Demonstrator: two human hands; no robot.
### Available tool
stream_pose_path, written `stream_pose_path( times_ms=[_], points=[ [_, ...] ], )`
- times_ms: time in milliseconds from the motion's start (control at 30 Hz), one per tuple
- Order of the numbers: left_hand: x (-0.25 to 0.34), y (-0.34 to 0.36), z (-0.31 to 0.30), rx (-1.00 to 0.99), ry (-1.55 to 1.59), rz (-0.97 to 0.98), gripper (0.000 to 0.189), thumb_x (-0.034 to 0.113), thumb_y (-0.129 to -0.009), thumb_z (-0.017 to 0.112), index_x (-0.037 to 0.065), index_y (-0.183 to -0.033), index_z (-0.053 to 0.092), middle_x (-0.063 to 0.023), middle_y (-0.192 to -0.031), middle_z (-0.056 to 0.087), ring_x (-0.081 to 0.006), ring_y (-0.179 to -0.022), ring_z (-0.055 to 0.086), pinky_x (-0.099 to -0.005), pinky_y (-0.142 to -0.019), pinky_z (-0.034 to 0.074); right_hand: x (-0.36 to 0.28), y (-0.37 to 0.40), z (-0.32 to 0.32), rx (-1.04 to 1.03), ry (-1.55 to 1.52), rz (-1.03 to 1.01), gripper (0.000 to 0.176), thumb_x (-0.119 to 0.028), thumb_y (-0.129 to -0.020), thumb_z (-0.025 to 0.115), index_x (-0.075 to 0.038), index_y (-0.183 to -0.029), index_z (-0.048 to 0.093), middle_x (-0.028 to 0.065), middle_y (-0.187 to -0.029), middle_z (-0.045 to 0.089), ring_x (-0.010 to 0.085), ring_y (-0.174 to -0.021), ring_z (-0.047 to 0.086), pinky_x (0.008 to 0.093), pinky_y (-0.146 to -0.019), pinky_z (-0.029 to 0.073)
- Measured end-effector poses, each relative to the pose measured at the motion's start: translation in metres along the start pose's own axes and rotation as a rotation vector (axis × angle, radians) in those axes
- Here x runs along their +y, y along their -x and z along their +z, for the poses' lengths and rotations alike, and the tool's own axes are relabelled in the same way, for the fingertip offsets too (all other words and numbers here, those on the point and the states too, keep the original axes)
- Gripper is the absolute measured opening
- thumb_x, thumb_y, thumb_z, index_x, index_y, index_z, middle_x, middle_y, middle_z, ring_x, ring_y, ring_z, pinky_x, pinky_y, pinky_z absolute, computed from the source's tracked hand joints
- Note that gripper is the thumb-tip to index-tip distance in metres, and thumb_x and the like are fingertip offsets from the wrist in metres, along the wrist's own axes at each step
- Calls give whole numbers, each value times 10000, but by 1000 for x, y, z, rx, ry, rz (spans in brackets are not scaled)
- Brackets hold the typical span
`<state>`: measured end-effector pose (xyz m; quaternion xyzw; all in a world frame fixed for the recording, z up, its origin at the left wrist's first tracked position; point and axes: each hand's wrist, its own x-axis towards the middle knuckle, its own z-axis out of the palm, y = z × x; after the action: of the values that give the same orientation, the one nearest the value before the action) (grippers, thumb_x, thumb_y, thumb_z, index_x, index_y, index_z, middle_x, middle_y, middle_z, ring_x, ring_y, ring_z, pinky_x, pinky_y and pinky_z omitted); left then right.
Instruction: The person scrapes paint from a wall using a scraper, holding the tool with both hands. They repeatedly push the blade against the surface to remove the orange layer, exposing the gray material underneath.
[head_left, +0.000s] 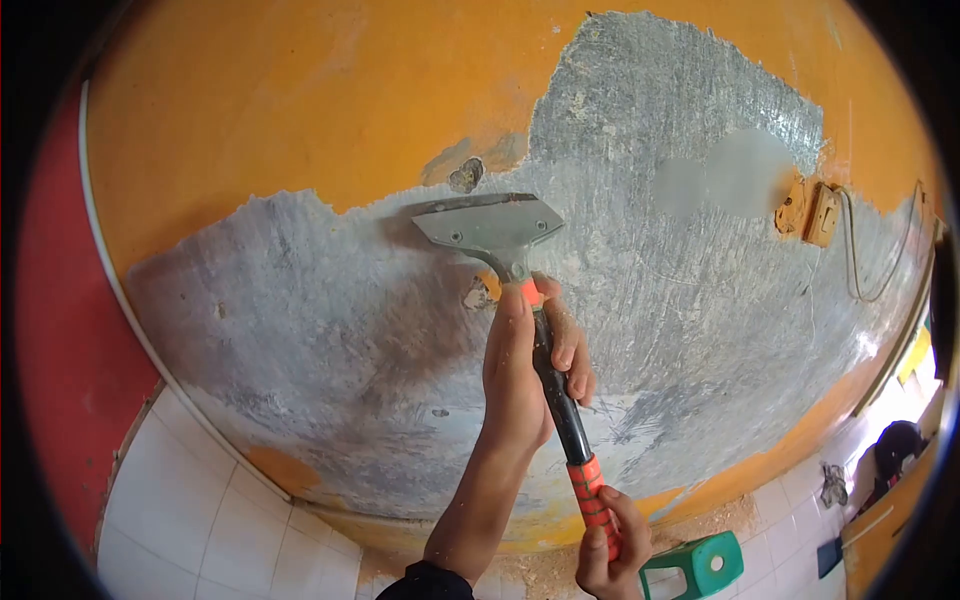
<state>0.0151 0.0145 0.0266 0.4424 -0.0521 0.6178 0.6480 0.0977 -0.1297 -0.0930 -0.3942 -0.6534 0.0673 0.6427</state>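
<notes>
A long-handled scraper (pixel 490 222) with a wide grey metal head is held up in front of the wall. My left hand (pixel 520 350) wraps round the upper part of its black shaft, just below the head. Lower down, my right hand (pixel 612 550) grips the orange end of the handle. Behind the tool, the wall shows a large bare grey area (pixel 640 250) with a ragged edge against the orange paint (pixel 350 100). Whether the blade touches the wall cannot be made out.
An electrical switch box (pixel 822 215) with a looped cable is on the wall at the right. A green plastic stool (pixel 708 565) stands on the tiled floor near scattered debris. Dark items (pixel 898 447) lie at the far right. A red wall (pixel 70 330) is at the left.
</notes>
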Motion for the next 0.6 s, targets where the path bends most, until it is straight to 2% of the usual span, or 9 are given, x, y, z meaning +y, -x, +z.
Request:
stream_pose_path(
  times_ms=[100,133,200,233,333,367,400,533,600],
  points=[
    [7,-3,-8,-204,240,-59,369,433,-1014,263,119,-1095,438,14,-634,407,-110,-445,427,-262,-364,413,-13,0,11,29,-47,63,356,-47,-942,454,72,-1277,448,224,-1271,514,306,-1143,532,373,-964,420],
    [9,-2,-12,-214,245,-77,369,433,-1014,263,119,-1095,438,14,-634,407,-110,-445,427,-262,-364,413,-16,2,14,49,-39,68,356,-47,-942,454,72,-1277,448,224,-1271,514,306,-1143,532,373,-964,420],
    [15,4,-22,-413,474,-251,366,422,-1015,257,109,-1097,429,-2,-677,432,-130,-469,449,-288,-415,465,-24,5,24,98,-6,79,356,-50,-947,437,85,-1276,451,235,-1263,524,316,-1151,530,383,-978,409],
    [13,7,-29,-487,601,-309,384,440,-1009,255,106,-1096,424,-6,-703,441,-131,-489,458,-308,-486,497,-32,3,31,135,69,62,344,-45,-949,423,106,-1256,467,249,-1240,542,324,-1115,560,378,-945,438],
    [21,20,-22,-470,773,-414,405,461,-1001,257,106,-1101,424,-1,-704,440,-123,-504,459,-316,-534,505,-56,-15,39,135,207,-20,331,-42,-944,431,130,-1222,484,265,-1188,574,325,-1053,599,371,-893,472],
    [24,26,-22,-458,734,-437,419,483,-993,254,107,-1070,423,9,-674,424,-111,-513,447,-314,-549,495,-62,-20,42,152,207,-25,335,-42,-935,452,147,-1209,482,280,-1136,593,316,-962,634,361,-823,502],
    [23,32,-23,-464,740,-441,419,483,-993,254,107,-1070,423,9,-674,424,-111,-513,447,-314,-549,495,-67,-17,46,158,215,-27,335,-42,-935,452,147,-1209,482,280,-1136,593,316,-962,634,361,-823,502],
    [24,51,-20,-531,885,-492,438,537,-975,255,127,-980,407,29,-604,378,-95,-487,417,-318,-535,463,-84,-6,54,168,170,111,287,3,-915,487,161,-1153,514,299,-1074,591,323,-890,638,358,-752,520],
    [30,54,-14,-452,1011,-489,444,555,-969,245,138,-969,398,35,-589,366,-88,-452,393,-292,-468,425,-91,-4,55,18,837,-216,265,101,-841,549,172,-1096,537,307,-1026,588,351,-860,641,379,-690,530]
  ],
)
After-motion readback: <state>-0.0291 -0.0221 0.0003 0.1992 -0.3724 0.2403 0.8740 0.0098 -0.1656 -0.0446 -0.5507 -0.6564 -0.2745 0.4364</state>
